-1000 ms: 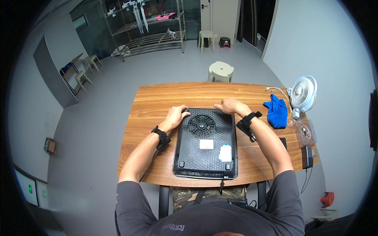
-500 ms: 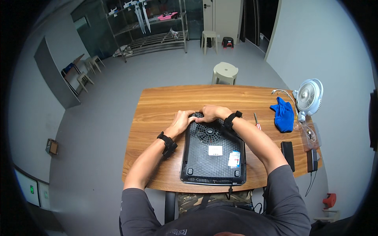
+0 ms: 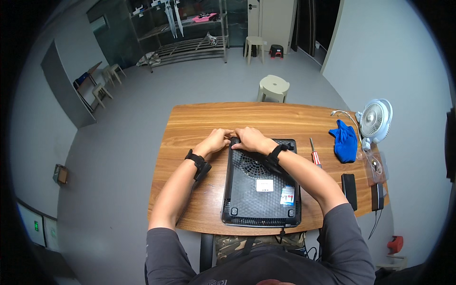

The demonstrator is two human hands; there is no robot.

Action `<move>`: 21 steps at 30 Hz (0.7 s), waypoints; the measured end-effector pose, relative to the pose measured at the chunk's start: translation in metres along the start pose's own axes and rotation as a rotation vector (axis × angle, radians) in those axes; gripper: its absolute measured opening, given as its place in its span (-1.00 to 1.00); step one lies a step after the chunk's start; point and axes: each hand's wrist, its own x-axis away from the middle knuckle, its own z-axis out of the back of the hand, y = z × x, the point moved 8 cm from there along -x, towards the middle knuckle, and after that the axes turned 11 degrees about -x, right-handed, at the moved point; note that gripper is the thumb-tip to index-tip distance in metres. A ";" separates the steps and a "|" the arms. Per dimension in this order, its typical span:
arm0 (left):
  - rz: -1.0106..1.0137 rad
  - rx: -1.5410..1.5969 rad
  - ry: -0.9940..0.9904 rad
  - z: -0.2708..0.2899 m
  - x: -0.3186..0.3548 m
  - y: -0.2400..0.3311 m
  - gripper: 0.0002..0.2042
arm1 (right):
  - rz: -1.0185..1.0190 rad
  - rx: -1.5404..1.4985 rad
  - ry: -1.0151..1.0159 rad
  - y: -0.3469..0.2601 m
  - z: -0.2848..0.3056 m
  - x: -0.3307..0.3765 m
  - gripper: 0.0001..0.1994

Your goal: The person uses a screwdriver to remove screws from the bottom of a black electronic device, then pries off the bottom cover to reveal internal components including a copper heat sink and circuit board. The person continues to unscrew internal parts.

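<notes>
A black laptop cooling pad point(image 3: 247, 197) lies underside up on the wooden table in front of me, its round fan grille toward the far end and two stickers below it. Both of my hands meet at its far left corner. My right hand point(image 3: 250, 139) is closed over that corner, thumb on the pad's underside. Beside it, my left hand point(image 3: 219, 139) presses bent fingers against the pad's outer edge; the fingertips are partly hidden. To the right of the pad lies a screwdriver point(image 3: 315, 154) with a red and white handle.
Along the table's point(image 3: 199, 118) right side are a blue cloth point(image 3: 346, 142), a small white fan point(image 3: 374, 118), a clear plastic tray point(image 3: 384, 164), a black oblong case point(image 3: 349, 191) and a black box with a cable point(image 3: 377, 197). Beyond the far edge stands a beige stool point(image 3: 274, 85).
My right hand has shifted slightly left over the corner, and the left hand has drawn a little outward. More of the pad's far edge shows. The whole view has shifted slightly.
</notes>
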 end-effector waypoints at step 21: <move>0.368 0.481 0.062 -0.029 -0.002 -0.043 -0.75 | -0.021 -0.089 -0.044 -0.025 0.000 0.013 -0.59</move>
